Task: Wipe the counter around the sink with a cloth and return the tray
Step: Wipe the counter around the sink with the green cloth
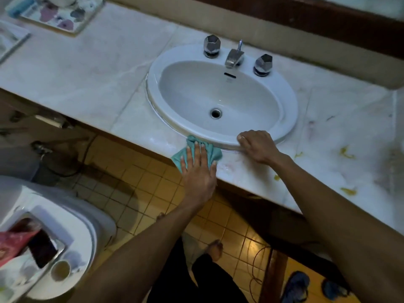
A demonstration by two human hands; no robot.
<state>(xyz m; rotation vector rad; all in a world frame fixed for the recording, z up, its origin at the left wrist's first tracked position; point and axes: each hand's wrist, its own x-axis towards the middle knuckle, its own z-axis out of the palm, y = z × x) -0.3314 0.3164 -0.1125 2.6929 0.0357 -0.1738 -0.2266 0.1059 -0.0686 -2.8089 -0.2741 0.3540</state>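
Observation:
A teal cloth (pixel 213 151) lies on the marble counter (pixel 87 79) at its front edge, just in front of the white sink (pixel 291 106). My left hand (pixel 197 171) presses flat on the cloth with its fingers spread over it. Fingers curled and holding nothing, my right hand (pixel 256 145) rests on the sink's front rim, to the right of the cloth. A floral tray (pixel 75 33) with small items sits at the far left back of the counter. A metal tray (pixel 62 246) holding a phone, a cup and a red packet rests on the toilet lid at lower left.
Yellow stains (pixel 346 150) mark the counter right of the sink. The tap (pixel 234 56) and two knobs stand behind the basin. A white toilet (pixel 87 226) is at lower left. Blue slippers (pixel 297 285) and a cable lie on the tiled floor under the counter.

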